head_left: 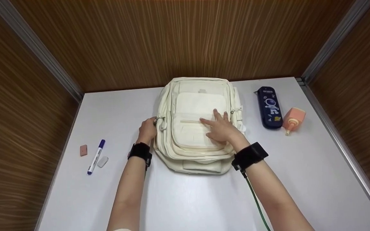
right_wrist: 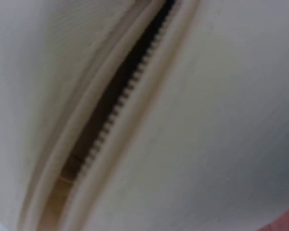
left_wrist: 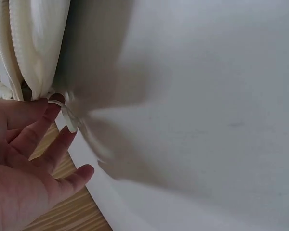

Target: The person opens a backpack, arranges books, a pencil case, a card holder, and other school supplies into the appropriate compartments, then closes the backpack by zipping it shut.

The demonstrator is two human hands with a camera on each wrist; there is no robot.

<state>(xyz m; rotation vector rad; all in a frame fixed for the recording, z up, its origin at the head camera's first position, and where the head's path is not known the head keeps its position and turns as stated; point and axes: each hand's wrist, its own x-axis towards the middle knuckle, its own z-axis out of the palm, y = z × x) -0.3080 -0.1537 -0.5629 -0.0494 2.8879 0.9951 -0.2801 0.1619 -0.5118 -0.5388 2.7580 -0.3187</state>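
Note:
A cream backpack (head_left: 201, 104) lies on the table with its front pocket facing up. My left hand (head_left: 147, 131) is at its left side; the left wrist view shows the thumb and index finger pinching a zipper pull (left_wrist: 69, 119) at the bag's edge, the other fingers loosely bent. Fingers spread, my right hand (head_left: 222, 129) rests on the lower front of the backpack. In the right wrist view a parted zipper (right_wrist: 118, 108) runs along the bag, with a dark gap between its teeth; only a sliver of the hand shows there.
Right of the backpack lie a dark blue pencil case (head_left: 270, 107) and an orange bottle (head_left: 294, 119) with a nozzle. To the left are a pink eraser (head_left: 83, 150), a marker (head_left: 96, 157) and a white eraser (head_left: 102, 161). Wood-grain panels (head_left: 185, 38) border the table.

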